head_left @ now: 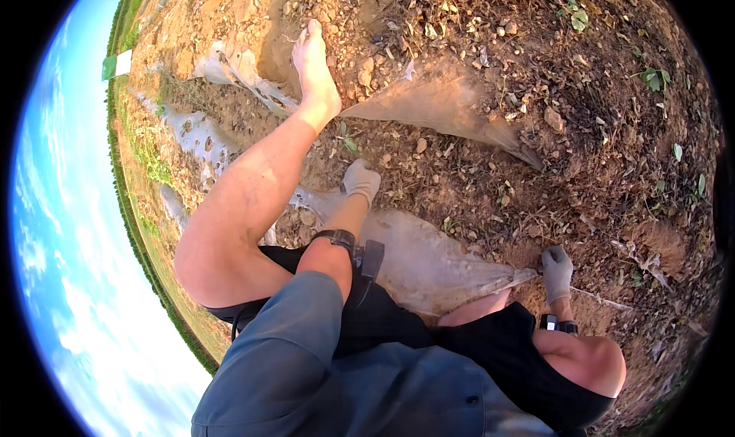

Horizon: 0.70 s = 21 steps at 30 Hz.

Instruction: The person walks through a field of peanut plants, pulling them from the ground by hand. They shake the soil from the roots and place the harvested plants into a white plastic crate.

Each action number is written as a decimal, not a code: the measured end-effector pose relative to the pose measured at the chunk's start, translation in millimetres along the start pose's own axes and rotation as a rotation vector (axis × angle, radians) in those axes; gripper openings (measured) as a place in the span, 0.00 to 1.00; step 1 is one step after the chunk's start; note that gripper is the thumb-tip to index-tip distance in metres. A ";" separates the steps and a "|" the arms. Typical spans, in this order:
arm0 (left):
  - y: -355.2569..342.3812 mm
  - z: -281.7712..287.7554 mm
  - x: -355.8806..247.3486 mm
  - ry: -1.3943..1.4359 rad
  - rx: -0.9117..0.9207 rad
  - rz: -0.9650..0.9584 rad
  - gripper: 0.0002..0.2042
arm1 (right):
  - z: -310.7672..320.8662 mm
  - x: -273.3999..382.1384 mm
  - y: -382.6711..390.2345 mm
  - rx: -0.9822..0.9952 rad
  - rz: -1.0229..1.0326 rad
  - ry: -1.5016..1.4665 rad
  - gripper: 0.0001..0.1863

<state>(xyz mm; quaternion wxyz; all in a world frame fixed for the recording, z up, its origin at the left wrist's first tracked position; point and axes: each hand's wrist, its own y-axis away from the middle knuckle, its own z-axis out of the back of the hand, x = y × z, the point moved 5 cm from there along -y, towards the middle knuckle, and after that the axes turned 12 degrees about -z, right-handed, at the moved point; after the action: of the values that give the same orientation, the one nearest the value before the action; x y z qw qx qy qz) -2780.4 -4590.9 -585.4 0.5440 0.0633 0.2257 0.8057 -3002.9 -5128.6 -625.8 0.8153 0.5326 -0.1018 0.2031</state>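
My left hand (361, 180), in a pale work glove, is closed at the soil beside a strip of thin, clear plastic film. Its fingers point down and away, so what they hold, if anything, is hidden. The dusty plastic film (417, 261) spreads under my left forearm and narrows to a twisted, taut tip on the right. At that tip my right hand (556, 272), also gloved, is closed on the gathered film. From its other side a thin twisted strand (601, 298) runs along the soil.
My bare left foot (312, 70) stands ahead, beside another half-buried film sheet (444, 108). More torn film (199, 135) lies along the rows to the left. Dry leaves, clods and stones cover the soil (612, 177). A green and white flag-like thing (117, 65) stands far left.
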 end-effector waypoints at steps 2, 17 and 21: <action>36.2 -15.3 -62.1 -0.045 0.031 -0.099 0.14 | 2.5 -10.5 -7.2 -0.018 -0.037 -0.024 0.11; 137.1 -46.7 -185.8 0.044 0.282 -0.773 0.11 | -2.4 -8.3 -1.8 0.021 0.052 -0.114 0.12; 103.2 -16.5 -132.4 -0.068 0.051 -0.435 0.11 | -0.4 -1.3 6.3 0.042 0.023 -0.169 0.11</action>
<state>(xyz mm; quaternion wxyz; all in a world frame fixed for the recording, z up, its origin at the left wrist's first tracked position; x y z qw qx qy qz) -2820.7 -4747.2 -536.5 0.7105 0.0541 0.2359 0.6608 -3006.8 -5126.3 -621.2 0.7903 0.5634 -0.1720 0.1689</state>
